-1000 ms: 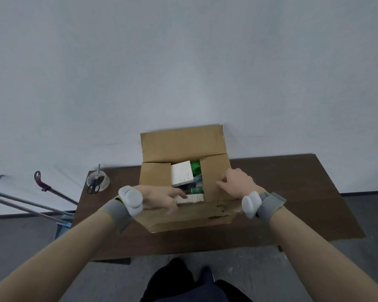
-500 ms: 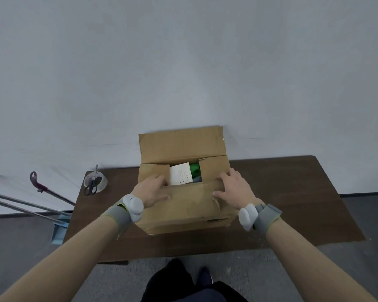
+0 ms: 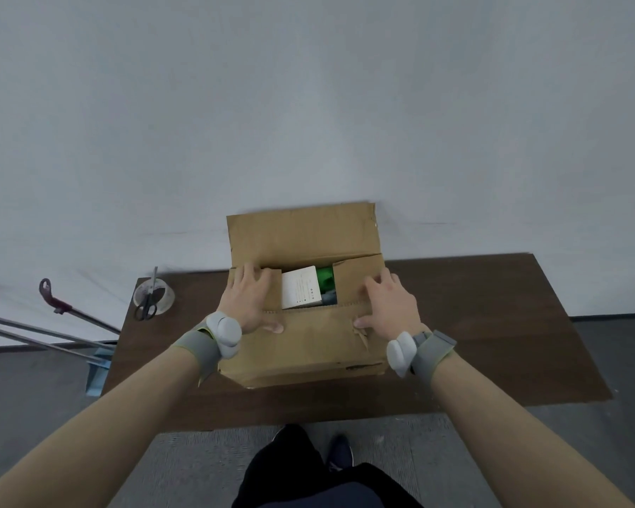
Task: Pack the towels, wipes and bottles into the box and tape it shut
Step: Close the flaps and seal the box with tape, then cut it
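The cardboard box (image 3: 301, 346) sat at the table's (image 3: 492, 324) middle, near its front edge. The left hand (image 3: 248, 304) and right hand (image 3: 391, 308) lay open, palms flat on the near flap, fingers reaching the side flaps. A white pack (image 3: 301, 293) and green bottle (image 3: 324, 280) showed inside.

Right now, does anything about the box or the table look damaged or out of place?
Yes: the near flap of the box has a ragged tear by the right hand's thumb. The far flap stands upright, leaving contents exposed. Scissors sit oddly inside the tape roll.
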Tool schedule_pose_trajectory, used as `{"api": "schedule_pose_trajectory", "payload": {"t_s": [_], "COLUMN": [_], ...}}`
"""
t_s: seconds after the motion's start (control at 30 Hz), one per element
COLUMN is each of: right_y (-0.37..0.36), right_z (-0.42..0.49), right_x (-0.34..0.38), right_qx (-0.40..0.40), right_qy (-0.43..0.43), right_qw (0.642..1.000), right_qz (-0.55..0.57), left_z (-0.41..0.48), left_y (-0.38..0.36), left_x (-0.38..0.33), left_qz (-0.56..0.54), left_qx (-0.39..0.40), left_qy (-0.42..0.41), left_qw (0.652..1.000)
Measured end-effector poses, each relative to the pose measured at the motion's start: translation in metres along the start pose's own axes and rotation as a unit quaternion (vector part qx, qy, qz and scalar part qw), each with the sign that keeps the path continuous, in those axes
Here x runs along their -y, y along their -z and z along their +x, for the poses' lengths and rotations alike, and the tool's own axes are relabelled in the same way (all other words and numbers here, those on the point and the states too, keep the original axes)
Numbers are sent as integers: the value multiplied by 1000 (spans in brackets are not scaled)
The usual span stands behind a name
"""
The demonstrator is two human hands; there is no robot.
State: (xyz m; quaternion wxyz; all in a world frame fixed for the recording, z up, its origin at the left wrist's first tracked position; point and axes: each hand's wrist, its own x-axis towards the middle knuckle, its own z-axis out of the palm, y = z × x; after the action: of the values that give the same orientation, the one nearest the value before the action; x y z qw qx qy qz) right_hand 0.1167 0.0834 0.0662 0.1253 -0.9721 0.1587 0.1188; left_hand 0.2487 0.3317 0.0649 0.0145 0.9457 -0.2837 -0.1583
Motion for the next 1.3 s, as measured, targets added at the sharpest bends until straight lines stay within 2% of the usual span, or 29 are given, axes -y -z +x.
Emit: {"api": "schedule_pose_trajectory", "payload": {"t_s": [0.13,0.2,0.3,0.37,0.4,0.47,0.57,0.7,0.8,0.83,0.9,0.97,1.03,1.1,1.3], "right_y": [0,-2,-3,-4,-4,-5,-4,-4,-9,-10,-13,-15,-16,-16,-16], "right_z": [0,-1,-3,-4,-5,-6,-7,-7,-9,-9,-9,-9,-9,-10,-11], "right_x": [3,4,5,5,5,7,10,14,18,19,20,21,20,18,15], "right_qx": [-4,-12,-19,-19,-19,-19,-15,-12,-54,-66,-55,-22,-10,-11,1], "right_qy": [-11,-15,-14,-16,-17,-21,-30,-41,-51,-53,-56,-60,-58,-57,-57], "right_qw": [1000,1000,1000,1000,1000,999,999,999,997,996,996,998,998,998,998], "right_qz": [2,2,5,10,13,15,9,0,-12,-20,-29,-25,-21,-17,9], "left_z": [13,23,36,42,43,45,45,42,36,34,23,17,13,11,4], "left_y": [17,27,36,38,38,39,42,43,44,43,43,38,31,22,-2], "left_x": [7,10,11,9,7,6,14,23,25,27,29,32,34,32,23], "left_qz": [-9,-13,9,-6,-47,-185,-363,-447,-500,-507,-472,-401,-318,-250,-182], "left_qx": [-143,-182,-177,-168,-161,-138,-89,-127,-188,-205,-214,-207,-175,-126,-44], "left_qy": [-13,-4,27,91,135,198,179,220,234,226,196,155,117,87,21], "left_qw": [990,983,984,982,976,953,910,858,812,806,833,879,924,956,982]}}
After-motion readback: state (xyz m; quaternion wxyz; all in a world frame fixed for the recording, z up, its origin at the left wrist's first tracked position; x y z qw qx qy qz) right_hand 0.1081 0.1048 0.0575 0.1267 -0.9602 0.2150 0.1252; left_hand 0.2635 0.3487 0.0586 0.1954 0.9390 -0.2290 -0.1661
